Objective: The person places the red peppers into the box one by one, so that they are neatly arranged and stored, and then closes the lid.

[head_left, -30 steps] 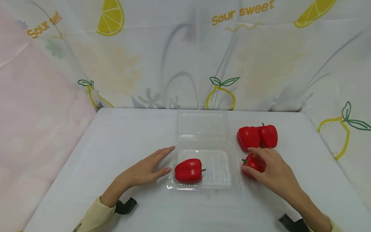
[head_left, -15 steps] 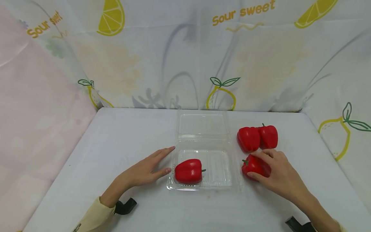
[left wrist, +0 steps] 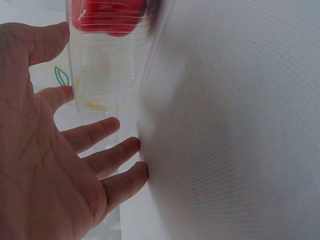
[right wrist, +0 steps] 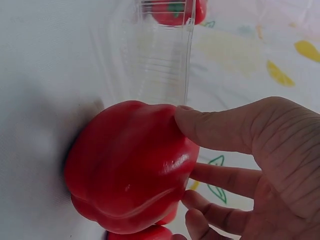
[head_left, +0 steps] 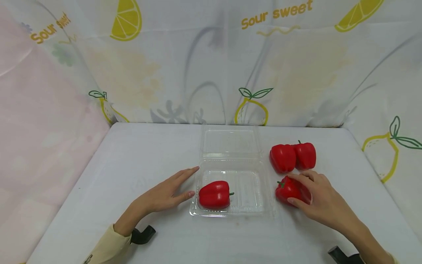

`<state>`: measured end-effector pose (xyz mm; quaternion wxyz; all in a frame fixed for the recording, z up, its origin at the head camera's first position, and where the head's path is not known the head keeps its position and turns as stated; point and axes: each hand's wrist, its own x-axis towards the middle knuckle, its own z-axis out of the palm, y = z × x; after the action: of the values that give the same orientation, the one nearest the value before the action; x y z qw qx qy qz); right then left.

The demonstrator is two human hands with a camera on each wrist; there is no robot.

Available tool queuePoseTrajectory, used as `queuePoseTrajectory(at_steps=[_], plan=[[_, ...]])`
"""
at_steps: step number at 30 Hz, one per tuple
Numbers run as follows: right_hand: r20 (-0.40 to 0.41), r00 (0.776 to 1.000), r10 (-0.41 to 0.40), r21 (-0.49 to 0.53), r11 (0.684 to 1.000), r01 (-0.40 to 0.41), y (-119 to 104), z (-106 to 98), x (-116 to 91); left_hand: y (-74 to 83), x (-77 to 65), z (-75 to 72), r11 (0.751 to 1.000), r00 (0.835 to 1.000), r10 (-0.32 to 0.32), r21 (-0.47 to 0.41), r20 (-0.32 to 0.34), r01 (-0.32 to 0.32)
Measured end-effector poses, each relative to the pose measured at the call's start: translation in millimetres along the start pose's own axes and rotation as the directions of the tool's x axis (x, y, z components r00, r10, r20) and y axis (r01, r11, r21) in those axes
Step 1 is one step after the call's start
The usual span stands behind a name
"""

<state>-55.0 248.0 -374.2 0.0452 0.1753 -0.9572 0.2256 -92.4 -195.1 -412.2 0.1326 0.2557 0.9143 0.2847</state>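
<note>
My right hand [head_left: 324, 201] pinches a red bell pepper [head_left: 287, 191] between thumb and fingers, its green stem facing left. The right wrist view shows the thumb on this bell pepper's [right wrist: 130, 165] top side, with the fingertips beyond its edge. To its left lies a clear plastic clamshell box [head_left: 252, 192], lid laid back. Inside, at the near left, rests another red bell pepper [head_left: 213, 195] on its side. My left hand [head_left: 163, 194] is spread at the box's left edge. Seen from the left wrist, its thumb and index fingertips are right at the box wall [left wrist: 102, 60].
Two more red bell peppers [head_left: 282, 158] sit side by side behind the right hand. The transparent lid [head_left: 229, 142] extends toward the back of the white table [head_left: 148, 146]. A lemon-printed cloth [head_left: 211, 66] hangs behind it.
The right hand and the bell pepper at its fingers have shifted slightly right, away from the box. The left hand, the box and the other bell peppers hold their places.
</note>
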Motion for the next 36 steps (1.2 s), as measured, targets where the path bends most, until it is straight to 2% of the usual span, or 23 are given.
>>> queuePoseTrajectory(at_steps=[6,18,27,36], plan=[[0.004,1.000,0.021,-0.004,1.000,-0.021,1.1,-1.8,0.5,-0.1,0.0,0.3,1.000,1.000,-0.009,0.001,0.002,0.009],[-0.012,0.989,0.146,-0.039,0.988,-0.146,4.5,-2.1,4.4,-0.6,0.7,-0.6,1.000,1.000,-0.012,0.004,0.007,0.012],[-0.048,0.988,0.149,-0.040,0.988,-0.151,8.3,-1.4,4.7,-0.3,0.3,-0.9,1.000,1.000,-0.006,-0.008,0.004,0.006],[-0.044,0.978,0.202,-0.041,0.978,-0.203,11.1,-1.6,4.6,-0.8,-0.3,0.4,1.000,1.000,-0.013,-0.013,0.005,0.013]])
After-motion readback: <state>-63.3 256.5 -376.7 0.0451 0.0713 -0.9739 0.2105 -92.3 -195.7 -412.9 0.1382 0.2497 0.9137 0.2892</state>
